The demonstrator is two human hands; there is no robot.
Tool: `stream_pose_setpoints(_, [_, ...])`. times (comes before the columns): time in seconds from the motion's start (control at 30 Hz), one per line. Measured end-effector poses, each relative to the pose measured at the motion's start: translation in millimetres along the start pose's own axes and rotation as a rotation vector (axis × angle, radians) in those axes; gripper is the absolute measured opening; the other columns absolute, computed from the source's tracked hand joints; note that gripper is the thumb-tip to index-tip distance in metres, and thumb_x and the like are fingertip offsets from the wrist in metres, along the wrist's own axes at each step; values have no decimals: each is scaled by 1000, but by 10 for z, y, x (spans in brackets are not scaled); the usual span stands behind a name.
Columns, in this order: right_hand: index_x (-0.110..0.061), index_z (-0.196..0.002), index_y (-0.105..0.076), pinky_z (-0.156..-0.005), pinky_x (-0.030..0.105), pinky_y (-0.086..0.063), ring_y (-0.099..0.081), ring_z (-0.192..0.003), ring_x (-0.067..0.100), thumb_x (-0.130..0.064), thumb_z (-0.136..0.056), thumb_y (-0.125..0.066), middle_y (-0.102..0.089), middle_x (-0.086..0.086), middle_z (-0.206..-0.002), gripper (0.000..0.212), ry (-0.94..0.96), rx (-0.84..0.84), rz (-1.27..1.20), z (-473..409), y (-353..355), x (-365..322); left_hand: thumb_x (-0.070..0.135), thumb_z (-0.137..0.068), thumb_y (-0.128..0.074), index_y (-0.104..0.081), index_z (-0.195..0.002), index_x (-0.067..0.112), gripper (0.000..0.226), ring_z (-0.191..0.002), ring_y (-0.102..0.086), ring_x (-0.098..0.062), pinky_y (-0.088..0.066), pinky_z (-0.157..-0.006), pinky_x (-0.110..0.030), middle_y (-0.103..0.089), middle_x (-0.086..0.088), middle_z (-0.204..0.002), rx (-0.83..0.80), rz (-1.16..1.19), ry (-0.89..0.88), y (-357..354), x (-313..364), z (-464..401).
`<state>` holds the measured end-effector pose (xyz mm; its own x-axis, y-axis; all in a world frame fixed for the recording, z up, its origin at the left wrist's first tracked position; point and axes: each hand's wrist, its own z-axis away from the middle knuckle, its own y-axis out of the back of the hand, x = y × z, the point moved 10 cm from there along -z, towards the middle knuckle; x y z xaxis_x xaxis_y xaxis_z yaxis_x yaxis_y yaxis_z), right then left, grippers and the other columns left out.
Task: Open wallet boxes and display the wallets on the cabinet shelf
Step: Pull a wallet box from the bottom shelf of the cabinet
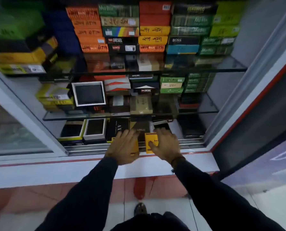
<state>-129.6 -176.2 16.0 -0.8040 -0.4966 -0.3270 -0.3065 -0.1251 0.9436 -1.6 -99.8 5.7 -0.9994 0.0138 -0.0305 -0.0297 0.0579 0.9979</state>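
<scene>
At the front of the bottom cabinet shelf (185,140), both my hands hold yellow wallet box parts with black stripes. My left hand (124,147) covers one yellow piece (135,147), fingers stretched forward over it. My right hand (165,145) grips the other yellow piece (151,142), thumb on its front face and fingers behind it. The two pieces are slightly apart, with a dark brown box (141,130) standing between and behind them. Several opened boxes showing dark wallets stand on the shelf: a yellow-rimmed one (72,130), a white-rimmed one (95,128) and another behind my right fingers (160,124).
Two glass shelves (105,116) (205,69) above carry stacked orange, green, black and yellow wallet boxes and an open white-framed box (88,94). Sliding glass door frames (27,114) flank the opening. A white ledge (72,170) runs below it. My shoe (140,208) is on the tiled floor.
</scene>
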Motion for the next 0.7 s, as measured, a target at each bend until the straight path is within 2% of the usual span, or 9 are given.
stream_pose_setpoints(0.07, [-22, -122, -62, -89, 37, -52, -65, -109, 25, -45, -85, -55, -67, 2, -125, 44, -69, -177, -177, -69, -306, 6, 63, -70, -59, -38, -143, 19, 87, -117, -49, -28, -41, -97, -43, -47, -7, -145, -143, 35, 59, -296, -44, -78])
stream_pose_setpoints(0.13, [-15, -119, -67, -89, 38, -55, -66, -109, 29, -31, -90, -56, -68, 6, -127, 35, -151, -375, -275, -68, -604, -28, 64, -66, -67, -33, -147, 20, 99, -130, -45, -29, -37, -106, -45, -40, -6, -153, -253, 66, 105, -598, -101, -114])
stream_pose_setpoints(0.2, [-6, -122, -66, -75, 39, -57, -69, -99, 35, -20, -94, -54, -70, 15, -117, 33, -179, -537, -354, -51, -861, -128, 64, -64, -73, -24, -152, 19, 110, -138, -42, -31, -34, -111, -48, -36, -7, -159, -326, 74, 130, -760, -136, -207])
stream_pose_setpoints(0.23, [-5, -124, -64, -64, 38, -55, -71, -91, 37, -19, -96, -51, -71, 18, -109, 34, -203, -580, -397, -61, -954, -156, 62, -64, -76, -21, -153, 18, 114, -138, -43, -32, -34, -111, -49, -36, -8, -159, -338, 74, 140, -808, -163, -269])
stream_pose_setpoints(0.3, [-8, -125, -64, -48, 29, -51, -74, -81, 38, -22, -97, -48, -74, 20, -108, 35, -235, -632, -445, -70, -1102, -204, 56, -62, -79, -19, -154, 17, 116, -133, -48, -32, -38, -107, -48, -41, -9, -156, -346, 59, 148, -827, -204, -360])
stream_pose_setpoints(0.4, [-4, -124, -65, -45, 28, -49, -73, -72, 35, -21, -99, -50, -73, 19, -118, 33, -318, -651, -560, -93, -1258, -219, 51, -57, -82, -20, -153, 17, 119, -126, -53, -33, -39, -103, -47, -47, -10, -150, -348, 41, 150, -821, -259, -435])
stream_pose_setpoints(0.5, [-7, -120, -68, -48, 24, -47, -64, -56, 19, -25, -98, -49, -74, 14, -117, 34, -414, -590, -695, -121, -1288, -171, 55, -50, -83, -30, -149, 18, 118, -123, -54, -31, -38, -104, -48, -48, -7, -146, -355, 35, 114, -739, -303, -473])
stream_pose_setpoints(0.63, [-7, -99, -76, -48, 24, -51, -64, -55, 18, -26, -90, -58, -77, 16, -94, 27, -463, -480, -744, -154, -1277, -158, 57, -48, -86, -39, -146, 22, 114, -120, -56, -28, -40, -107, -48, -49, -4, -139, -333, 206, 114, -532, -480, -434])
stream_pose_setpoints(0.7, [-11, -79, -76, -46, 24, -52, -63, -53, 19, -32, -81, -66, -74, 13, -73, 23, -491, -448, -742, -162, -1282, -185, 54, -47, -89, -41, -146, 21, 115, -120, -55, -25, -44, -104, -45, -48, -2, -137, -307, 337, 142, -412, -629, -380])
